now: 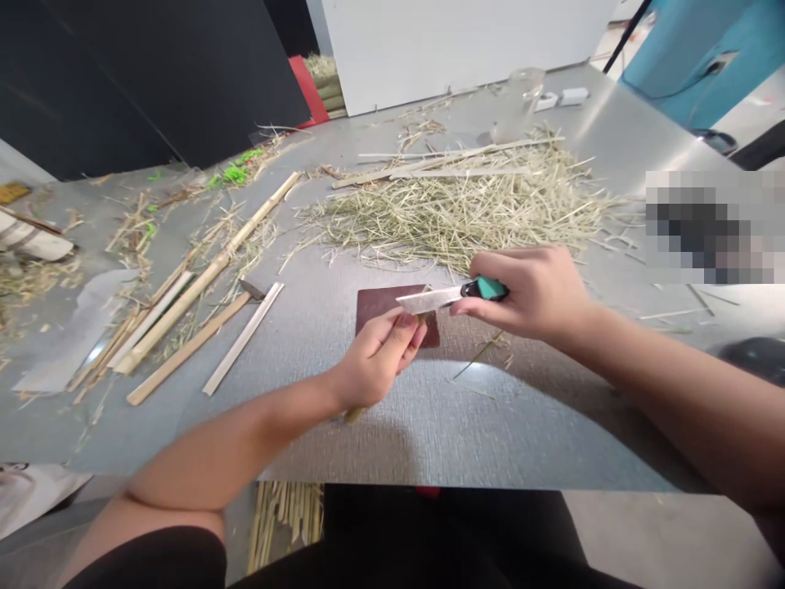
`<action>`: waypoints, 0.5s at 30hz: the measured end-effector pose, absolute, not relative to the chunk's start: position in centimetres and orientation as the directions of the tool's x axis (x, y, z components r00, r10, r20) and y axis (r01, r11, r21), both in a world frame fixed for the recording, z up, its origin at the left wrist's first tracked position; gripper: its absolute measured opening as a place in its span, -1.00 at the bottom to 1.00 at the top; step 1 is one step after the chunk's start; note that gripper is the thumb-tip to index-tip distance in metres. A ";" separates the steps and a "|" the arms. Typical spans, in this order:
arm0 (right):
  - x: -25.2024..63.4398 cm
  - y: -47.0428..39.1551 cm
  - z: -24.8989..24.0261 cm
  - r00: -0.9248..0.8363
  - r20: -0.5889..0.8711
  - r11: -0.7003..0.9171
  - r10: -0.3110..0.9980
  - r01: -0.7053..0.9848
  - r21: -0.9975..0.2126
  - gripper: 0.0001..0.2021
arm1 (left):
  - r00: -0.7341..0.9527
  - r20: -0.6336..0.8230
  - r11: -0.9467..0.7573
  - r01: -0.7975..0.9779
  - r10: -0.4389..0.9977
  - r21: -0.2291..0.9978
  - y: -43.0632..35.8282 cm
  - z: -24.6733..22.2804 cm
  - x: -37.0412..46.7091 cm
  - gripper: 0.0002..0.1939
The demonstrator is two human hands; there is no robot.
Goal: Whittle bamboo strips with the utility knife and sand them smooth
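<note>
head view.

1. stage of work: the left hand [374, 356] is closed on a thin strip [352, 415]; its lower end projects behind the palm, its upper end at the fingertips. the right hand [540, 290] grips the utility knife [487, 288], with the blade [429, 300] extended across the upper end of the strip. contact between cutting edge and strip cannot be confirmed. both hands are positioned over or beside the dark red pad [380, 303] on the table [429, 433].

2. done: a broad heap of shavings [454, 213] lies beyond the pad, which suggests considerable cutting. judged from its position under the blade, the strip in hand is unfinished.

3. left: the long stalk [214, 266] and the pale flat strip [244, 339] lie on the left side, unheld, with the hammer [193, 348] between them. whether these are stock or finished parts cannot be determined.

4. containers: a clear vessel [524, 94] is at the far side of the table, behind the shavings; its contents cannot be identified. loose slats [285, 523] are visible below the near table edge; any container around them cannot be made out.
</note>
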State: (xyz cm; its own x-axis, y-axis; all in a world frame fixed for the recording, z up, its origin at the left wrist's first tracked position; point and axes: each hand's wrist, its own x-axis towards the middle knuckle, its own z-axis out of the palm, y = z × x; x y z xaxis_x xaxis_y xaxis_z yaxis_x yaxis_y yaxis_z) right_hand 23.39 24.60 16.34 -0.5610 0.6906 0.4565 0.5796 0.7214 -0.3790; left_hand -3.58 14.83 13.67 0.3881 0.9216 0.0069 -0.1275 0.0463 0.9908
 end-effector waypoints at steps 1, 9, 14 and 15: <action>23.3 24.6 16.3 -0.576 0.436 0.721 0.692 0.584 -0.373 -0.12 | 0.383 -0.015 0.062 -0.110 0.924 0.992 14.8 13.7 -3.5 -0.39; 22.8 24.5 15.7 -0.581 0.401 0.706 0.708 0.592 -0.388 -0.06 | 0.441 -0.065 0.118 -0.095 0.895 0.988 15.4 13.2 -3.9 -0.35; 23.9 27.1 15.4 -0.429 0.358 0.558 0.829 0.674 -0.484 -0.07 | 0.578 -0.113 0.186 -0.069 0.808 0.980 15.2 13.7 -4.7 -0.39; 24.2 27.7 15.4 -0.368 0.357 0.509 0.859 0.692 -0.512 -0.09 | 0.610 -0.136 0.200 -0.038 0.781 0.979 15.0 13.7 -4.8 -0.41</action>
